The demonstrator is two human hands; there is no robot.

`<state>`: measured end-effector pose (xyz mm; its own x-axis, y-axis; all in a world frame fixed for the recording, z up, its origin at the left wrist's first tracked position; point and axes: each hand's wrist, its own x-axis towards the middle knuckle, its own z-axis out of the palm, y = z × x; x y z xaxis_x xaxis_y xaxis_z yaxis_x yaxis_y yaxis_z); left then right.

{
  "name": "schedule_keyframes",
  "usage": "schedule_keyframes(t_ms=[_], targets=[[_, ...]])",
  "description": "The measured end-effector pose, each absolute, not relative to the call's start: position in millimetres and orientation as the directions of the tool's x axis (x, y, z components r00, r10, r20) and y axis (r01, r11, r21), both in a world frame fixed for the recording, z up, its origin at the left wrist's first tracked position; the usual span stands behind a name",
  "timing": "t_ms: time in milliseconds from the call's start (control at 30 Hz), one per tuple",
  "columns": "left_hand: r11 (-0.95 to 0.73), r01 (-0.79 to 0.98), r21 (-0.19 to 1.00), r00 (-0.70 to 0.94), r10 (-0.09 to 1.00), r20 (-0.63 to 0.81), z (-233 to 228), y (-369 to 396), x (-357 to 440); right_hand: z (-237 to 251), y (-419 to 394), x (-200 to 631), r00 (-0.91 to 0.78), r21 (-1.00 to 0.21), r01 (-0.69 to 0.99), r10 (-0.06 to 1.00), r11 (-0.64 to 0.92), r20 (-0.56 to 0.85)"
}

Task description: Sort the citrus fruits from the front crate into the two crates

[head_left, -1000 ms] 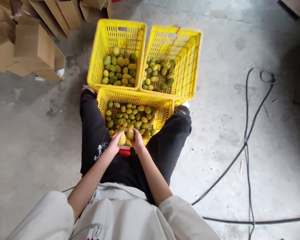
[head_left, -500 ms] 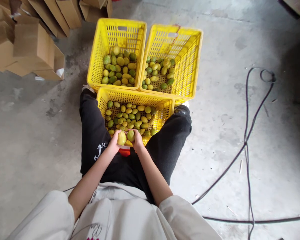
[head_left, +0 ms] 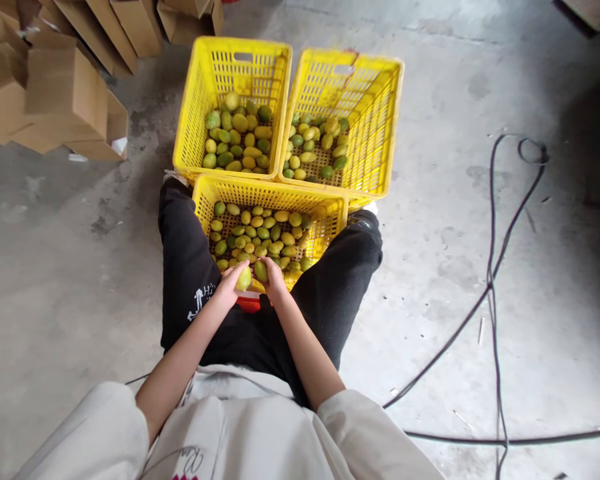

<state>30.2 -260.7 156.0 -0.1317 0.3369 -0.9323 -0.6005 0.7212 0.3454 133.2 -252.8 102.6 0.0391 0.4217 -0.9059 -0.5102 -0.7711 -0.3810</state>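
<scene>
My left hand [head_left: 229, 283] is closed around a yellow-green lemon [head_left: 243, 279], its thumb lying over the top. Close beside it, my right hand [head_left: 275, 276] grips a greener lemon [head_left: 261, 271]. The two fruits are held a short way apart, over the near rim of the front yellow crate [head_left: 275, 189]. Inside that crate lie many loose lemons [head_left: 263, 233], green to yellow, covering much of its slotted floor. Most of the fingers are hidden beneath the held fruits.
Two more yellow crates, the back left crate [head_left: 187, 107] and the back right crate [head_left: 375, 127], hold more lemons. The front crate sits between my knees. Cardboard boxes [head_left: 65, 93] stand at upper left. A black cable [head_left: 491, 287] loops across the concrete floor on the right.
My left hand has turned, so its thumb and fingers now cover more of the lemon. The right hand has tilted slightly around its lemon. Both keep their hold above the crate's near edge.
</scene>
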Motion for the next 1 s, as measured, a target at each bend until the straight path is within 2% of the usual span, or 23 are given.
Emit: schedule_keyframes(t_ms=[133,400,567,733,833,1000], targets=[[0.718,-0.598,0.357,-0.150,0.337,-0.930,154.3,-262.7,30.4,92.0,-254.2,134.8,0.072,-0.381,-0.505,0.402,-0.774,-0.913],[0.701,-0.663,0.263,-0.101,0.264,-0.959,149.9,-260.8,25.5,91.8,-255.9,132.8,0.058,-0.439,-0.521,0.483,-0.732,-0.874],[0.682,-0.689,0.245,-0.123,0.222,-0.967,150.3,-261.2,25.0,92.8,-255.1,131.3,0.070,-0.445,-0.608,0.513,-0.658,-0.855],[0.661,-0.687,0.303,-0.136,0.292,-0.947,154.5,-260.3,28.3,99.1,-249.9,135.4,0.077,-0.359,-0.692,0.431,-0.626,-0.899],[0.618,-0.699,0.360,-0.167,0.348,-0.922,154.4,-260.8,29.1,103.6,-247.2,138.3,0.094,-0.355,-0.714,0.420,-0.603,-0.902],[0.596,-0.724,0.347,-0.172,0.331,-0.928,150.1,-261.9,27.2,104.3,-246.2,136.9,0.091,-0.340,-0.734,0.411,-0.588,-0.907]])
